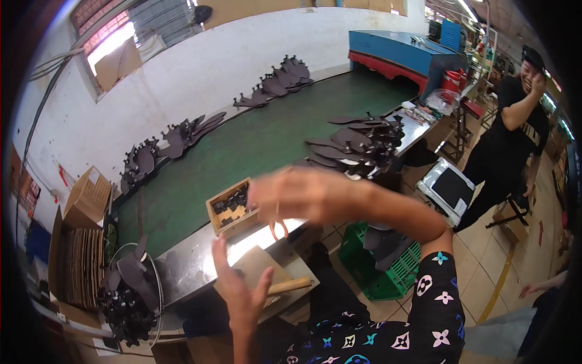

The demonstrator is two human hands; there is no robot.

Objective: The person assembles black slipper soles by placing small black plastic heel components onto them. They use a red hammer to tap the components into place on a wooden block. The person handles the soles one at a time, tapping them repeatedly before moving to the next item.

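My right hand (pixel 297 195) reaches across to the left, blurred by motion, above the metal edge of the bench (pixel 194 258). A thin orange band (pixel 278 230) dangles under its fingers. It hovers next to a small open box (pixel 229 209) that holds dark cut pieces. My left hand (pixel 237 290) is raised below it, palm up and fingers spread, holding nothing. Just right of that hand, a wooden-handled tool (pixel 292 285) lies on a tan board (pixel 259 266).
A green conveyor belt (pixel 242 145) carries piles of dark shoe pieces (pixel 354 145). A round wire basket of such pieces (pixel 128 297) stands lower left beside cardboard boxes (pixel 85 242). A green crate (pixel 379 276) sits on the floor. A person in black (pixel 509 133) stands at right.
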